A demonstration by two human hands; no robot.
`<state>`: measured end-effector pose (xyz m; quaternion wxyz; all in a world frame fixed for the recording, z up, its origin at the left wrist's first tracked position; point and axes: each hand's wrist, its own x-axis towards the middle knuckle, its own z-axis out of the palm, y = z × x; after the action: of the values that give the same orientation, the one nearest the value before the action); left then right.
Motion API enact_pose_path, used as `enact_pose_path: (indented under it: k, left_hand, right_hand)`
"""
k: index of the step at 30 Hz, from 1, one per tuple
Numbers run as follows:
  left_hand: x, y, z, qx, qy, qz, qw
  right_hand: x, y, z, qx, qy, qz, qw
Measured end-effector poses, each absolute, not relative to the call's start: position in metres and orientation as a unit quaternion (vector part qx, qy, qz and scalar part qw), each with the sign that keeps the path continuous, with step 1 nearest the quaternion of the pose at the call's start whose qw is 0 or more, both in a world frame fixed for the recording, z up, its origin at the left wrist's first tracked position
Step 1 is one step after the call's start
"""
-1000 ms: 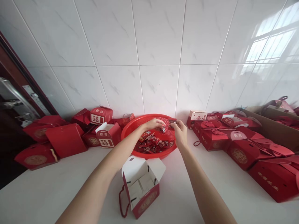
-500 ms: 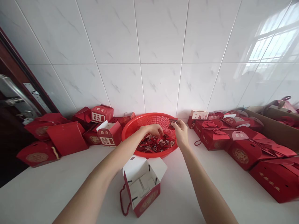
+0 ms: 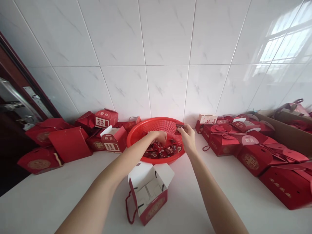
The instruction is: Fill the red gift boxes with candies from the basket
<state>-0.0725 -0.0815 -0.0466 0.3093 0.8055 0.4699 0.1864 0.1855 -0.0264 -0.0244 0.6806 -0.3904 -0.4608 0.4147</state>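
White tiled wall, pale tabletop, left hand curled over wrapped sweets in a red basket, its fingertips' state unclear, right hand pinched a dark red packet

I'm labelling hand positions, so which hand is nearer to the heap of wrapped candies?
Left. The left hand dips inside the red plastic basket, right at the wrapped candies; the right hand is by the basket's right rim, holding a small red packet.
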Motion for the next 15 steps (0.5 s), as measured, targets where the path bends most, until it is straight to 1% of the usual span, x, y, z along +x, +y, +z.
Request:
enact_pose_path:
  k: [2, 6, 8, 11, 15]
  left_hand:
    - [-0.057, -0.057, -0.038, 0.787, 0.477, 0.212, 0.329]
    - [-0.021, 0.003, -0.020, 0.795, 0.458, 0.204, 0.342]
    - [-0.013, 0.020, -0.017, 0.802, 0.441, 0.200, 0.349]
    - [-0.017, 0.024, -0.021, 0.806, 0.424, 0.216, 0.351]
    - [-0.032, 0.010, -0.031, 0.803, 0.427, 0.236, 0.342]
  right_hand:
    - [0.185, -0.027, -0.024, -0.390, -0.463, 0.415, 0.680]
    - [0.185, -0.028, -0.023, -0.395, -0.465, 0.414, 0.676]
    - [0.186, -0.028, -0.023, -0.398, -0.465, 0.412, 0.675]
    - [0.186, -0.027, -0.023, -0.397, -0.467, 0.411, 0.674]
    - [0.186, -0.025, -0.024, -0.394, -0.471, 0.409, 0.674]
